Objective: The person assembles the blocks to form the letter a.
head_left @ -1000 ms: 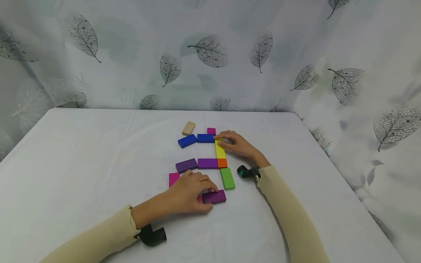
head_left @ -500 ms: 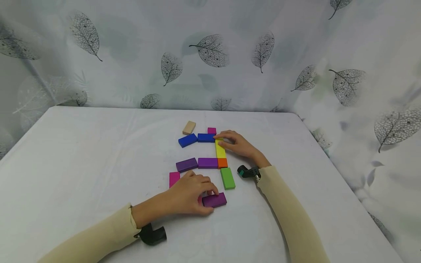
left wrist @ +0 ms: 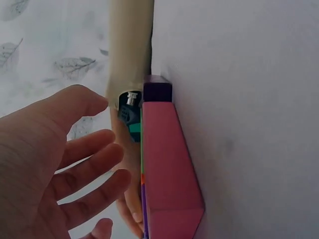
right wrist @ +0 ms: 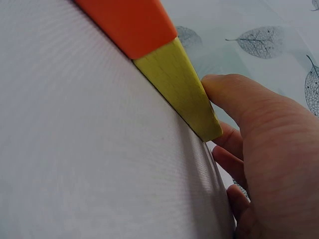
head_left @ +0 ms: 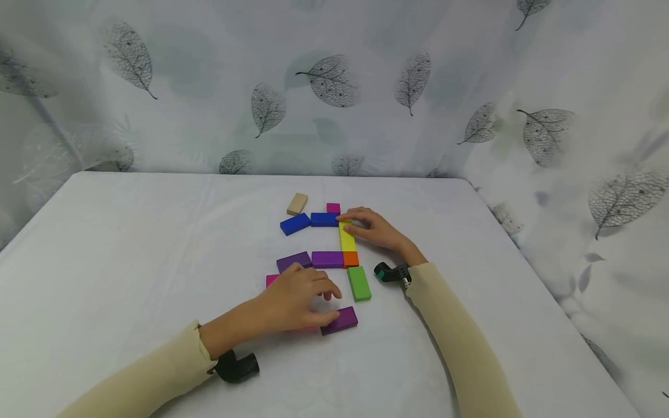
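Note:
My left hand (head_left: 295,299) hovers over the near blocks, thumb and fingers spread with nothing between them. Its thumb overlaps a plum-purple block (head_left: 346,319) in the head view. Under the palm lies a pink block (left wrist: 169,159), mostly hidden from the head camera, with its end against the purple one. My right hand (head_left: 373,227) rests at the far end of a yellow block (head_left: 347,241), thumb on the yellow wood and fingertips by a blue block (head_left: 324,219). An orange block (head_left: 350,259) adjoins the yellow one, and a green block (head_left: 359,284) follows below.
Two purple blocks (head_left: 327,259) run left from the orange one, with a magenta block (head_left: 272,280) below them. Farther back lie another blue block (head_left: 295,225), a small magenta block (head_left: 333,208) and a tan block (head_left: 297,204). A leaf-print curtain (head_left: 209,87) hangs behind the white table (head_left: 157,261).
My left hand has let go of the plum-purple block and lifted slightly up and left, fingers spreading. That block sits slightly nearer me. My right hand has stayed in place.

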`<state>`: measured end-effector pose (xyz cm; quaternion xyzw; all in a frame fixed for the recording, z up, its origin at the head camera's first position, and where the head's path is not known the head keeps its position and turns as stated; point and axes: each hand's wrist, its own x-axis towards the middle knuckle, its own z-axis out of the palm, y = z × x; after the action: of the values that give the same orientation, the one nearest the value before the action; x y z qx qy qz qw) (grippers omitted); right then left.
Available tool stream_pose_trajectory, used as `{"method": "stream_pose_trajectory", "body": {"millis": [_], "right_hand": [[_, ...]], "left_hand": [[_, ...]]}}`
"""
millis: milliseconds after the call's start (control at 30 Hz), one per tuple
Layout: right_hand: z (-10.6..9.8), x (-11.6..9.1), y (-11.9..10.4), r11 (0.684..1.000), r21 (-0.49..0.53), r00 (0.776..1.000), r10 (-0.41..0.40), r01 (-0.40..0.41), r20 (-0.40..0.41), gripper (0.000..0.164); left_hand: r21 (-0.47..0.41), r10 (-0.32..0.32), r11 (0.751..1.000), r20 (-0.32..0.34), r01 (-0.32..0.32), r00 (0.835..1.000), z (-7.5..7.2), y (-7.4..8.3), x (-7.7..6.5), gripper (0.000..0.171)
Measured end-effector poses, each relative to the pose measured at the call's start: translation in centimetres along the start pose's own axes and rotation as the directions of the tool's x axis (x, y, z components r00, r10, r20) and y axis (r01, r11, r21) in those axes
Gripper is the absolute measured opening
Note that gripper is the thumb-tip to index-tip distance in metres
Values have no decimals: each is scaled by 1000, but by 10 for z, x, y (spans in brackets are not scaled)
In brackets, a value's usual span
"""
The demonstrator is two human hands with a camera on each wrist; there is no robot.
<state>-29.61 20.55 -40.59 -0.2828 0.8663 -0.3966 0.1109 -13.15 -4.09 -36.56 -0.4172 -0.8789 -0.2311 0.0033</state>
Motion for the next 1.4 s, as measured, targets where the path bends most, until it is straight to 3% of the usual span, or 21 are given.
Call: {"method": "stream_pose_trajectory", "body": {"millis": [333, 567, 900, 1267, 1400], "right_hand": [[3, 1, 4, 1000, 2, 1000, -10, 10, 13, 36], [8, 2, 4, 1000, 0, 1000, -5, 5, 28, 35], [7, 0, 5, 999, -17, 999, 30, -30, 14, 35], [3, 0, 3, 1000, -23, 1000, 15, -15, 11, 35], [0, 0, 1, 1000, -19, 1000, 12, -12, 6, 35]], "left_hand": [[12, -23, 1000, -176, 25, 984, -11, -18, 3, 15], [16, -18, 1000, -236, 22, 972, -14, -36, 2, 15], [4, -46, 999, -254, 49, 966, -21, -64, 8, 18], [-140, -74, 990, -317, 30, 945, -28, -93, 18, 20], [-217, -121, 975, -329, 50, 936, -31, -103, 23, 20]]}}
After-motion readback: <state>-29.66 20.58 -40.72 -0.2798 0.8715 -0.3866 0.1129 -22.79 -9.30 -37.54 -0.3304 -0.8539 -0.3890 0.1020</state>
